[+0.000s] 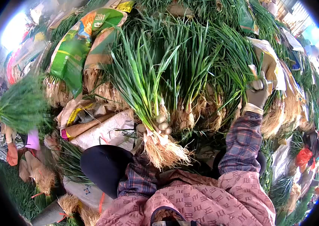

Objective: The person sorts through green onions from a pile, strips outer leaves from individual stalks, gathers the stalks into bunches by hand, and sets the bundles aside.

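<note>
My left hand (162, 125) wears a dirty glove with worn fingertips and is wrapped round a bunch of green onions (144, 86). Its leaves point up and away from me, and its pale roots (165, 150) hang toward my lap. Off to the right, my gloved right hand (257, 90) is closed, knuckles up, beside the leaves of the onion pile (193, 56). A thin green stalk with a whitish end (253, 70) shows at its fingers. How firmly it is gripped is hard to tell.
Green and white sacks (69, 56) lie over onions at the upper left. A brownish sack (270, 67) is beyond my right hand. At the far left, another person's gloved hand (11, 150) is under a blurred bunch (22, 105). Tied bundles (41, 173) lie at the lower left.
</note>
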{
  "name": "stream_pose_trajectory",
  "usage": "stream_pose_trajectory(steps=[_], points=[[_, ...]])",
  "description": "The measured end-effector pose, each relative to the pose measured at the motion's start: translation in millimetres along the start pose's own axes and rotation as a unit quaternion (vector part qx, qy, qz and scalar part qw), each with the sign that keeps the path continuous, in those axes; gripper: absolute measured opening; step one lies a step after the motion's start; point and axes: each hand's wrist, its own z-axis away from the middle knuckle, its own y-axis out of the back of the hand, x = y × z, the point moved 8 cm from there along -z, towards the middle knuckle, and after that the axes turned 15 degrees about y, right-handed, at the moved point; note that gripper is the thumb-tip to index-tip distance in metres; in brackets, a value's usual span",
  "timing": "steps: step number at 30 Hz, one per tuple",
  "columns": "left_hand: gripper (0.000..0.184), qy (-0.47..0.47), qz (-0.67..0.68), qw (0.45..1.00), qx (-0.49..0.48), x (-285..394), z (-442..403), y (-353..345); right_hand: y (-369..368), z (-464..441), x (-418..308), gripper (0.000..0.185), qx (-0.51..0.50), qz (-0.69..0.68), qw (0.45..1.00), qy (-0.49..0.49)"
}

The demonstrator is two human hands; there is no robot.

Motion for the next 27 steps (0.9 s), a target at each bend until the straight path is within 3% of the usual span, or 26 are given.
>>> stream_pose_trajectory(steps=[1, 3, 4, 6, 8, 9, 10, 11, 13, 14, 15, 17, 19, 20, 21, 23, 27], points=[[0.044, -0.007, 0.007, 1.0, 0.005, 2, -3, -3, 9, -7, -6, 0.021, -0.208, -0.138, 0.966, -0.062], [0.045, -0.014, 0.021, 1.0, 0.016, 4, -12, -11, -1, 33, 1, 0.02, -0.083, -0.019, 0.99, -0.109], [0.039, -0.052, 0.001, 0.998, 0.042, 9, -18, -15, -8, 46, 13, 0.018, -0.258, 0.203, 0.945, -0.009], [0.021, -0.11, -0.04, 0.992, 0.054, 16, -16, -14, -20, 96, 64, 0.013, -0.465, 0.364, 0.802, 0.089], [0.021, -0.113, -0.019, 0.989, 0.096, 18, -9, -16, -46, 149, 116, 0.009, -0.431, 0.24, 0.86, -0.134], [0.02, -0.121, -0.011, 0.988, 0.09, 20, -10, -23, -52, 178, 139, 0.008, -0.314, 0.145, 0.871, -0.349], [0.018, -0.119, -0.056, 0.988, 0.083, 24, -11, -30, -46, 182, 161, 0.011, -0.295, 0.188, 0.867, -0.355], [0.037, -0.136, -0.055, 0.981, 0.129, 25, -8, -28, -37, 183, 187, 0.014, -0.277, 0.232, 0.86, -0.36], [0.077, -0.167, -0.053, 0.96, 0.219, 23, 0, -24, -28, 183, 219, 0.021, -0.308, 0.446, 0.8, -0.256], [0.094, -0.163, -0.08, 0.96, 0.215, 22, 8, -18, -23, 177, 234, 0.033, -0.393, 0.628, 0.669, -0.062], [0.087, -0.132, -0.092, 0.977, 0.142, 21, 6, -18, -31, 183, 235, 0.039, -0.4, 0.665, 0.628, -0.063], [0.079, -0.103, -0.14, 0.964, 0.203, 22, 18, -8, -41, 186, 243, 0.032, -0.439, 0.725, 0.527, -0.062], [0.07, -0.049, -0.172, 0.957, 0.229, 24, 28, -2, -42, 179, 244, 0.034, -0.492, 0.678, 0.544, -0.046], [0.068, -0.081, -0.209, 0.919, 0.324, 25, 34, -3, -43, 171, 241, 0.032, -0.507, 0.642, 0.57, -0.079], [0.055, -0.039, -0.225, 0.911, 0.343, 31, 31, -6, -33, 163, 240, 0.028, -0.453, 0.582, 0.659, -0.151], [0.052, -0.04, -0.222, 0.895, 0.385, 32, 42, 2, -31, 161, 210, 0.025, -0.358, 0.465, 0.733, -0.344], [0.048, -0.036, -0.197, 0.876, 0.44, 17, 58, 36, -64, 172, 157, 0.036, -0.431, 0.276, 0.779, -0.362]])
